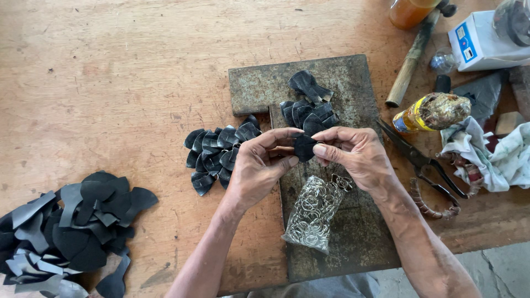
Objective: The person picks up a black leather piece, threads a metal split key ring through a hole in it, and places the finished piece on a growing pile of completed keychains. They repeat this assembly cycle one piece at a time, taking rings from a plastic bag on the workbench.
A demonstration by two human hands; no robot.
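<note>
Both hands pinch one small black leather piece (304,147) above a rusty metal plate (353,83). My left hand (256,168) grips its left edge with thumb and fingers; my right hand (356,154) holds its right edge. Just below the hands lies a clear bag of metal key rings (313,215), some rings spilling at its top. Folded black pieces are stacked on the plate (309,107) behind the hands, and another cluster of black pieces (218,154) lies on the wooden table to the left of my left hand.
A big pile of black leather cut-outs (66,226) sits at the table's lower left. Right of the plate lie pliers (425,165), a glue bottle (430,113), a wooden-handled hammer (411,60), a white box (480,41), an orange jar (411,11) and crumpled cloth (497,154).
</note>
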